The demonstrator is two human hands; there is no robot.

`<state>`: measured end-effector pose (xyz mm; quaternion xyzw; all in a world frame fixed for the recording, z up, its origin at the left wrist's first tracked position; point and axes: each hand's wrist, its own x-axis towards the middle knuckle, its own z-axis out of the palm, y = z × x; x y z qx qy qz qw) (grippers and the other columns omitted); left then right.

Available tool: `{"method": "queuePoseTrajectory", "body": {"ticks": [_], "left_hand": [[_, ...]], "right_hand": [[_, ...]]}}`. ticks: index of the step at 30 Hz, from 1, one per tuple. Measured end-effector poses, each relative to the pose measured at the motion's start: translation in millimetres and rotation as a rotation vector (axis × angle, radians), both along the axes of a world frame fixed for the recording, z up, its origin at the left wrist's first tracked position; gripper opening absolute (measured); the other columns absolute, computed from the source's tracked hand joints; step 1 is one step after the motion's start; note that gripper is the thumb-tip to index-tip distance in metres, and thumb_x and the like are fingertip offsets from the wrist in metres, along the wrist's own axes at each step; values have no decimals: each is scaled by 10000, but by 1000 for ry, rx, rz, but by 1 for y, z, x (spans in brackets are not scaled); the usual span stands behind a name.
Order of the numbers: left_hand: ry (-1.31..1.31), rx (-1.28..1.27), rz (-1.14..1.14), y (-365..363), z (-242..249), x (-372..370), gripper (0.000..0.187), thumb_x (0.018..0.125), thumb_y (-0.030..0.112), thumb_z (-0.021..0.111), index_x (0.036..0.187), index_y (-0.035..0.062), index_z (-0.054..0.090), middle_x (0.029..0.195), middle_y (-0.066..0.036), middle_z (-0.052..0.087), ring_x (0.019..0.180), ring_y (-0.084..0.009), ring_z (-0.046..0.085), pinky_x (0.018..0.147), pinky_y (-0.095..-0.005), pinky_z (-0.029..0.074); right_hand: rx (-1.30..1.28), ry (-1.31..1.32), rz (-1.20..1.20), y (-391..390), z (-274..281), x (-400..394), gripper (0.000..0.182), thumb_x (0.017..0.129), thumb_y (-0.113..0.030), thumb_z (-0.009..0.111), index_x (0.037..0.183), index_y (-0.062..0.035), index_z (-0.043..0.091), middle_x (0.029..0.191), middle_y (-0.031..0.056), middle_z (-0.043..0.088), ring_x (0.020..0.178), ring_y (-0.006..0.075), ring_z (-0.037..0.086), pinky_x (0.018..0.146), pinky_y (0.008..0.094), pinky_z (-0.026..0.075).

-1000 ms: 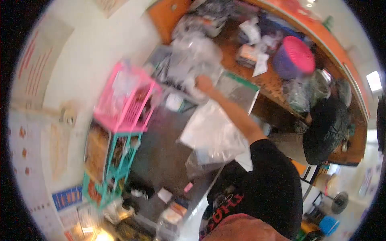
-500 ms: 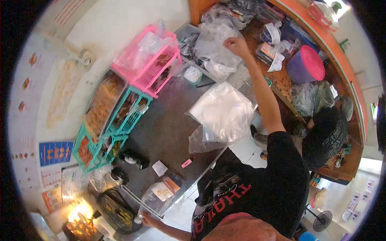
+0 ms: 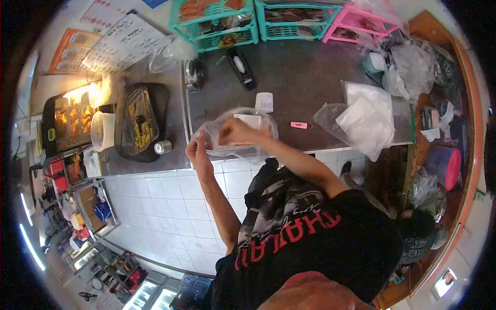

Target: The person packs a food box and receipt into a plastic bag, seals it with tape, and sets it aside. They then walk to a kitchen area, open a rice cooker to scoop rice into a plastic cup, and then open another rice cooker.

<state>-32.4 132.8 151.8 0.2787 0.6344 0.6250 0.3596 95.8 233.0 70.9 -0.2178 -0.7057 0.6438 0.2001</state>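
A clear plastic bag [image 3: 266,121] with white and orange items inside lies at the front edge of the dark counter [image 3: 310,67]. My left hand [image 3: 198,149] pinches the bag's gathered left end, fingers closed. Just right of it, my right hand [image 3: 238,131] is over the bag with its fingers curled together; what they hold is hidden. A small white printed paper [image 3: 264,102] lies behind the bag. To the right of it rests a pink highlighter-like marker [image 3: 299,125].
A stack of clear bags [image 3: 364,113] lies right. Teal baskets [image 3: 256,31] and a pink basket [image 3: 356,23] of food line the back. Left stand a black tray [image 3: 155,98], a can [image 3: 163,147] and a lit food display [image 3: 77,116]. Another person [image 3: 416,235] is at right.
My view has turned left. My right hand has left the pile of plastic bags at the far right and come over to the bag beside my left hand.
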Motion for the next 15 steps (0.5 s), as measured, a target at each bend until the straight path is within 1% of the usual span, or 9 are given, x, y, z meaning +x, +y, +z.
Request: {"method": "queuePoseTrajectory", "body": {"ticks": [1, 4, 5, 6, 8, 10, 12, 13, 15], "left_hand": [[-5, 15, -19, 1, -1, -3, 167, 912, 134, 628, 1005, 30, 718, 668, 20, 569, 581, -54, 453, 537, -223, 350], [-58, -19, -22, -10, -11, -7, 154, 912, 153, 641, 936, 21, 719, 654, 26, 531, 566, -56, 430, 526, -231, 325], [-66, -2, -42, -12, -7, -7, 160, 908, 153, 651, 956, 15, 716, 662, 23, 547, 588, -56, 448, 535, -229, 335], [-65, 13, -38, -14, -5, -10, 168, 911, 149, 644, 983, 13, 712, 674, 21, 560, 596, -58, 458, 541, -229, 346], [-66, 40, -5, -18, -3, -18, 193, 916, 142, 631, 1036, 9, 702, 700, 16, 585, 610, -62, 477, 552, -228, 368], [-82, 30, 17, -18, -5, -26, 203, 912, 146, 637, 1038, 0, 700, 794, -12, 634, 656, -64, 514, 577, -230, 401], [-97, 53, 37, -19, -12, -32, 189, 910, 138, 638, 1013, -7, 704, 895, -46, 675, 671, -67, 525, 585, -234, 413], [-150, 13, 1, -20, -14, -36, 186, 910, 131, 631, 1021, 1, 706, 886, -40, 682, 682, -67, 543, 579, -232, 420], [-81, -73, -62, -21, -24, -32, 187, 911, 132, 629, 1038, 15, 700, 833, -14, 661, 686, -57, 547, 582, -217, 424]], "right_hand": [[231, -215, -33, -7, -49, -45, 137, 733, -135, 670, 797, -20, 708, 855, 133, 695, 839, 271, 665, 770, 426, 501], [1014, -474, -268, -41, -117, -86, 224, 764, -224, 613, 843, -56, 739, 1044, 186, 667, 1068, 376, 551, 871, 547, 415], [1026, -487, -290, -46, -127, -90, 253, 783, -225, 574, 890, -62, 734, 1164, 217, 595, 1170, 442, 426, 930, 614, 327], [989, -550, -203, -48, -137, -92, 255, 779, -215, 586, 920, -49, 719, 1131, 212, 605, 1150, 436, 451, 928, 608, 332], [913, -662, -3, -40, -95, -65, 281, 772, -195, 610, 981, -24, 689, 1067, 201, 627, 1110, 424, 500, 922, 596, 342], [496, -408, 115, -18, -11, -16, 349, 793, -265, 638, 1050, -32, 675, 1082, 202, 627, 1098, 373, 533, 915, 534, 394], [571, -604, 177, -10, 3, 34, 438, 799, -334, 676, 1145, -68, 640, 1102, 196, 627, 1056, 339, 584, 889, 459, 450], [829, -527, 51, -14, 18, 68, 552, 776, -407, 713, 1200, -75, 594, 1108, 189, 630, 1045, 344, 606, 885, 427, 473], [494, -786, 114, -1, 25, 94, 623, 726, -430, 748, 1168, -23, 582, 1102, 189, 633, 1083, 336, 594, 905, 429, 468]]}}
